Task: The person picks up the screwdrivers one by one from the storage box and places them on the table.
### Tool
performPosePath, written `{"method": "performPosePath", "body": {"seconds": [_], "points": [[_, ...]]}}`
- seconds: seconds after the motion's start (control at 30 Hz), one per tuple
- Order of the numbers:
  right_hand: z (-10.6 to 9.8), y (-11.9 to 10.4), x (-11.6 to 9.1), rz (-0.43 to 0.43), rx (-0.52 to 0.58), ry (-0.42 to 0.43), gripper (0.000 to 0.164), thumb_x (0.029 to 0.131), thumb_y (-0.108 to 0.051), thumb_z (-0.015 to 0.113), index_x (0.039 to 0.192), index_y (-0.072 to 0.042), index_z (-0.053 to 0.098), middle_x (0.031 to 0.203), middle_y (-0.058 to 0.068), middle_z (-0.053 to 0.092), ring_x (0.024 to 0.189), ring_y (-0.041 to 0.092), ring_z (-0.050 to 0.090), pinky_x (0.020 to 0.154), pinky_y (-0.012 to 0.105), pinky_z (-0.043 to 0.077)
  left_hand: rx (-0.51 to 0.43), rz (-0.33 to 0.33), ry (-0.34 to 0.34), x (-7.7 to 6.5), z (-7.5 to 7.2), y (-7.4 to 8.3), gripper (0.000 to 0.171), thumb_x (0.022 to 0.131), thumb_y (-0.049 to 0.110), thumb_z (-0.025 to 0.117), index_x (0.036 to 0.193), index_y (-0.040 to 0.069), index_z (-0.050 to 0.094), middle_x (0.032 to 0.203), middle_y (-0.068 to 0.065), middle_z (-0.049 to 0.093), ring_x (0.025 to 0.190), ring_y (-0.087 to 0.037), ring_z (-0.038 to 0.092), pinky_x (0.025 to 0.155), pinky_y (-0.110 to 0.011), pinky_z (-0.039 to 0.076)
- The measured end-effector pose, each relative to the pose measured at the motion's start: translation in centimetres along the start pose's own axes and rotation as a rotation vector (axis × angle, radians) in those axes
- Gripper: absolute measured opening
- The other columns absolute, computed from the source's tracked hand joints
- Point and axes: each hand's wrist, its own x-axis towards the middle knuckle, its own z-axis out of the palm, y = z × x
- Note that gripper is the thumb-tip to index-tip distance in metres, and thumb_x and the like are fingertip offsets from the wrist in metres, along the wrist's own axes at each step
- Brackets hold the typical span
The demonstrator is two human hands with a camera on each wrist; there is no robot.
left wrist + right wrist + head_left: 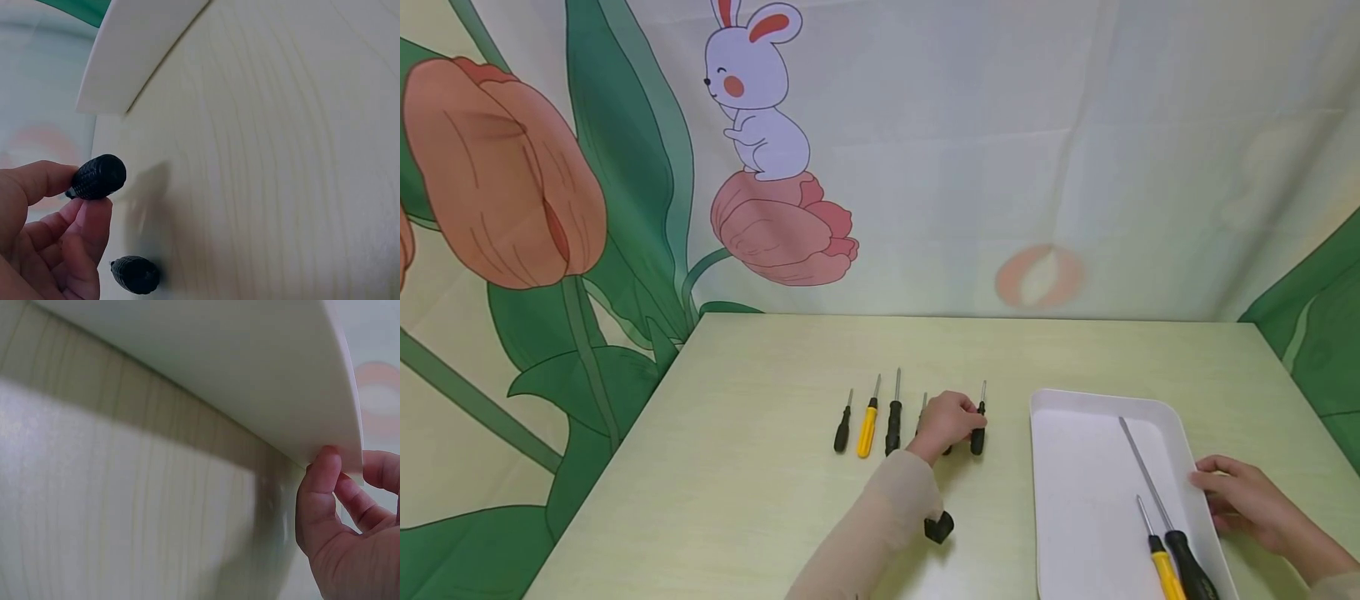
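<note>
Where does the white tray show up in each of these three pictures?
Head: lower right, white tray seen from above.
Left wrist: upper left, only part of its outer wall.
Right wrist: across the top, its edge held by the right hand.
Shared landmark: the pale table.

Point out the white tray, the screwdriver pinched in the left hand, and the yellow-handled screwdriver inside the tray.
White tray (pixel 1086 500): head view, bare floor.
Pinched screwdriver (pixel 99 177): left wrist view, black handle.
Yellow-handled screwdriver (pixel 1167 573): head view, yellow handle.
</note>
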Motion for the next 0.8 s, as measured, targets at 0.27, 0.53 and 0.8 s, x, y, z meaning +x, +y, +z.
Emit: {"method": "performPosePath", "body": {"seconds": [0.27, 0.53, 0.8], "points": [[0.01, -0.1, 0.03, 0.01, -0.001, 0.002, 0.041, 0.087, -0.026, 0.05, 0.111, 0.005, 0.038, 0.077, -0.001, 0.054, 0.067, 0.015, 0.052, 0.058, 0.029, 0.046, 0.068, -0.011, 0.041, 0.14, 0.12, -0.06, 0.024, 0.077, 0.026, 0.064, 0.057, 0.016, 0.054, 0.05, 0.006, 0.051, 0.047, -0.011, 0.044, 0.042, -0.024, 0.03], [0.02, -0.09, -0.03, 0.01, 0.005, -0.001, 0.042, 0.087, -0.027, 0.051, 0.11, 0.005, 0.038, 0.077, -0.001, 0.055, 0.067, 0.015, 0.052, 0.058, 0.029, 0.046, 0.116, -0.034, 0.063, 0.32, 0.43, -0.14, 0.035, 0.076, 0.025, 0.064, 0.049, 0.017, 0.043, 0.046, 0.006, 0.037, 0.043, -0.01, 0.034, 0.039, -0.023, 0.024], [0.05, -0.12, -0.06, 0.015, 0.011, 0.0, 0.041, 0.087, -0.027, 0.051, 0.11, 0.005, 0.038, 0.076, -0.002, 0.055, 0.067, 0.015, 0.052, 0.058, 0.029, 0.046, 0.178, -0.067, 0.082, 0.13, 0.74, 0.38, 0.046, 0.077, 0.025, 0.063, 0.044, 0.017, 0.032, 0.041, 0.006, 0.024, 0.039, -0.011, 0.023, 0.038, -0.023, 0.017]]}}
